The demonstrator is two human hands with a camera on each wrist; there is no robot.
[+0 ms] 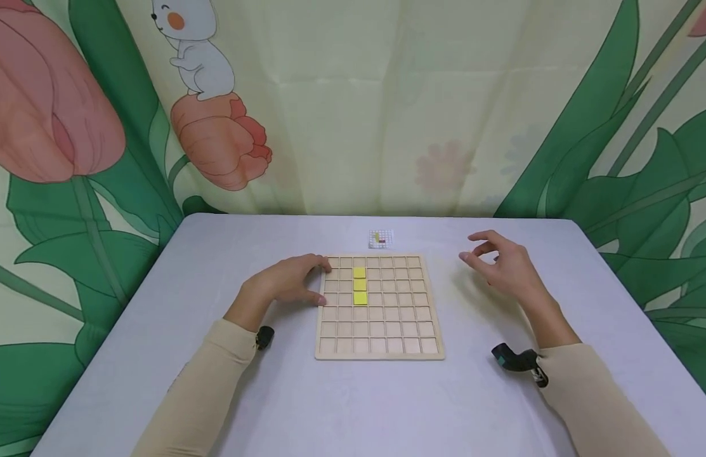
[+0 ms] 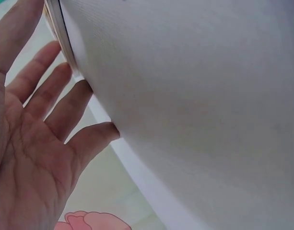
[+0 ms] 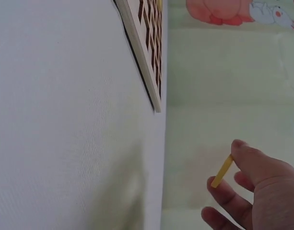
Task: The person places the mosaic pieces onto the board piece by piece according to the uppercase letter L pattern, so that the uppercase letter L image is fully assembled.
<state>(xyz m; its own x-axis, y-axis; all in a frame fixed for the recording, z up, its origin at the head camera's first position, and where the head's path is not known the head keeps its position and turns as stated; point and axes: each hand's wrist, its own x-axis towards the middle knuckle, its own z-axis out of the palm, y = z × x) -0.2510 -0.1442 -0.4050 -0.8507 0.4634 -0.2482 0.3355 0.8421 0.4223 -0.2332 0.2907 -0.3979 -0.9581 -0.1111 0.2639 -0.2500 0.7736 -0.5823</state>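
A square wooden grid board (image 1: 379,357) lies on the table, and three yellow tiles (image 1: 360,298) fill a short vertical run of cells in its upper left part. My left hand (image 1: 290,279) rests at the board's left edge, thumb and fingertips touching the rim; the left wrist view shows its fingers (image 2: 70,108) spread and mostly straight. Off to the right of the board, my right hand (image 1: 503,260) is raised above the table. Between thumb and fingertip it pinches a thin yellow tile (image 3: 222,171), seen edge-on in the right wrist view.
Just beyond the board's far edge lies a small printed card (image 1: 380,239) with a grid showing yellow and red marks. A white cloth covers the table (image 1: 381,406). Behind it hangs a curtain (image 1: 353,127) printed with tulips and a white animal.
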